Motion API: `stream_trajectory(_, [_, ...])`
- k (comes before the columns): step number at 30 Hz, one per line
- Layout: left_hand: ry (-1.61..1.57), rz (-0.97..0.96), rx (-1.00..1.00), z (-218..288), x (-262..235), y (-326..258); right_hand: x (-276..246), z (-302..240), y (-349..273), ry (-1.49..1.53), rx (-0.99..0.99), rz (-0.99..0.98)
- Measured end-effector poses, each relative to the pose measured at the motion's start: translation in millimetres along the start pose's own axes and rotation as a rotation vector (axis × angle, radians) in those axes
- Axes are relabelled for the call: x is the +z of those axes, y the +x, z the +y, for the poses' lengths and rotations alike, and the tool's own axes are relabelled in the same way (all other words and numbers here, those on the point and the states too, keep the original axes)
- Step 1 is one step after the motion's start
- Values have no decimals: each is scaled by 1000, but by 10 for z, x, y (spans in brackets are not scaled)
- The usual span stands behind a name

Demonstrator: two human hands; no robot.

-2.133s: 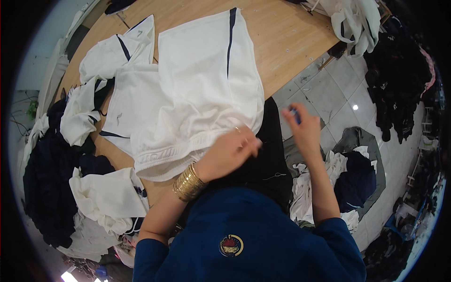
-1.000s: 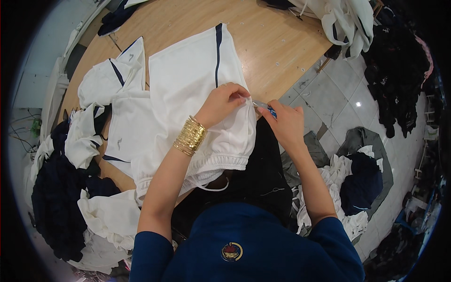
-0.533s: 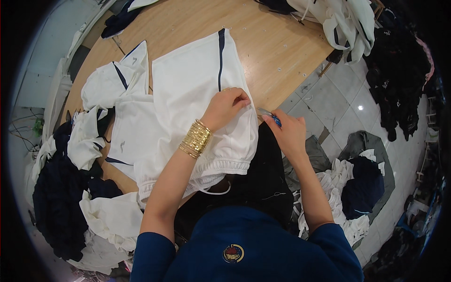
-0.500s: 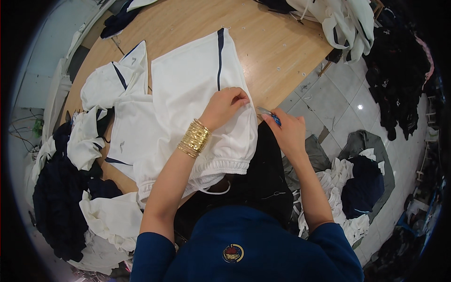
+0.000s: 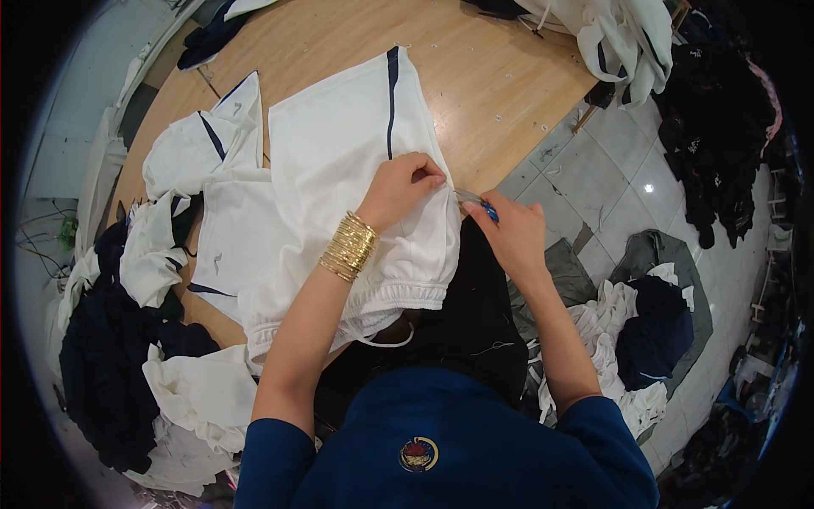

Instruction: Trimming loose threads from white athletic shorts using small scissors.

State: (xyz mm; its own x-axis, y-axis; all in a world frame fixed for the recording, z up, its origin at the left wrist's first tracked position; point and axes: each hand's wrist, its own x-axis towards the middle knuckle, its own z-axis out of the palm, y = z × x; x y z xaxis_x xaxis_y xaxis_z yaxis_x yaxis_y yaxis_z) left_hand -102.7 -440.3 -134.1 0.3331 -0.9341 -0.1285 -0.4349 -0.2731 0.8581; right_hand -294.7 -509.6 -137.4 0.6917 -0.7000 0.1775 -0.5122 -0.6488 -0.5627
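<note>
A person in a dark blue top leans over a round wooden bench (image 5: 500, 76), seen from above. A pair of white shorts (image 5: 339, 178) with a dark navy side stripe lies flat at the near edge of the bench, its gathered elastic waistband toward the person.

The left hand (image 5: 400, 188), with a stack of gold bangles (image 5: 348, 248) on the wrist, rests on the right edge of the shorts; its fingers are curled and pinching the white cloth there. The right hand (image 5: 509, 233) is just to the right of the shorts, off the bench edge, fingers closed around a small blue-handled tool (image 5: 480, 205) whose tip points at the pinched edge. The tool is too small to tell exactly what kind it is.

Just left of the shorts, and partly under them, lie more white garments (image 5: 199, 161) with navy trim. Farther left of the shorts, hanging off the bench edge, is a heap of dark navy clothes (image 5: 102, 356) mixed with white pieces. At the far right of the bench, beyond the shorts, sits another bundle of white garments (image 5: 619, 34). On the tiled floor (image 5: 593, 161) to the right of the shorts lies a loose pile of white, navy and grey clothes (image 5: 644, 322), with black garments (image 5: 712, 144) beyond it. No bins or boxes can be made out; every pile lies loose.
</note>
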Motion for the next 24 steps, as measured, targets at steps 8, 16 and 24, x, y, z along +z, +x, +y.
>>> stream_trajectory(8, [23, -19, -56, 90, -4, 13, 61, -37, 70, -100, -12, 10])
stream_trajectory(16, [1, -13, -79, 85, 19, 21, 51, -56, 92, -168, -29, -39])
stream_trajectory(24, [-10, 58, 235, 233, 234, -349, -133, 105, 73, -66, 129, -34])
